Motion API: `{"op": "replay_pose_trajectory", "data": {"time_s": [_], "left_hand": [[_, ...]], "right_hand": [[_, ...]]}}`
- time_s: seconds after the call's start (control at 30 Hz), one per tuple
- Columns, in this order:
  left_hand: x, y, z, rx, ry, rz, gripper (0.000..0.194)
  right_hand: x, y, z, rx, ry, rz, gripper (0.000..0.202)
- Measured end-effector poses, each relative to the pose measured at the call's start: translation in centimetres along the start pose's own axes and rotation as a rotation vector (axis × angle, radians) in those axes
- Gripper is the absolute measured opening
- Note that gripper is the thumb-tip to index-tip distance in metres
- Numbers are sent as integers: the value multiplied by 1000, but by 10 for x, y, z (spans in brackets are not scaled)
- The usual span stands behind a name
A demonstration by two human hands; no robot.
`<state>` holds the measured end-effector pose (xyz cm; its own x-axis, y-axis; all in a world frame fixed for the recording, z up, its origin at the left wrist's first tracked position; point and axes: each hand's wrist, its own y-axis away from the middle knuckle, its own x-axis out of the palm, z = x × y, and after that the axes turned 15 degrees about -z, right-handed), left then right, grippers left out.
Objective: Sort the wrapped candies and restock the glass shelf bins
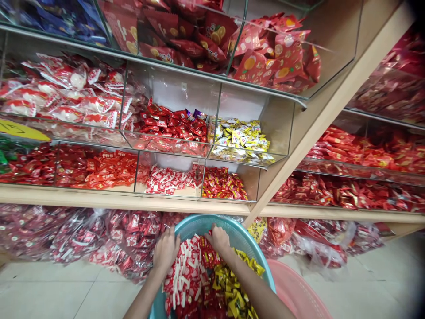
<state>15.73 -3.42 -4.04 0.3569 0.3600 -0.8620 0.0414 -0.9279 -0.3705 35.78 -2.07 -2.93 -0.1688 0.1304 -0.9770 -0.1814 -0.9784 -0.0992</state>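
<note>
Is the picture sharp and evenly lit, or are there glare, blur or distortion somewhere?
Head view: bright, even light; both hands, left hand and right hand, and the teal basin look sharp. Shelf beam leans strongly from wide-angle distortion; soft reflections on the glass dividers; dark vignette at the top right corner.

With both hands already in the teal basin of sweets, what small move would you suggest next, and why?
Probably close the left hand on a handful of red-and-white sweets: it rests on that pile in the teal basin, and the matching shelf bin above looks partly filled.

Both hands (165,250) (218,239) press into candies (189,274) in teal basket (244,241).
</note>
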Motion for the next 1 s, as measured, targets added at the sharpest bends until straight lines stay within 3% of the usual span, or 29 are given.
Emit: {"op": "replay_pose_trajectory", "data": {"time_s": [0.23,0.4,0.57,0.63,0.77,0.9,1.0], "left_hand": [[5,1,3,-4,-12,-13,43],[7,1,4,23,-28,-22,42],[6,1,3,19,-32,-32,42],[6,1,4,9,-25,-32,42],[7,2,5,11,-26,-23,43],[9,1,6,9,-14,-19,43],[10,1,6,3,-23,-24,42]], "right_hand": [[14,-2,17,-20,44,4,51],[5,-2,2,-49,76,-16,39],[1,5,-17,-282,-30,27,27],[5,8,-21,-346,-61,53,29],[9,11,-26,-324,-53,86,36],[-10,12,-21,-312,-127,48,34],[-50,12,-8,-396,-265,-7,37]]}}
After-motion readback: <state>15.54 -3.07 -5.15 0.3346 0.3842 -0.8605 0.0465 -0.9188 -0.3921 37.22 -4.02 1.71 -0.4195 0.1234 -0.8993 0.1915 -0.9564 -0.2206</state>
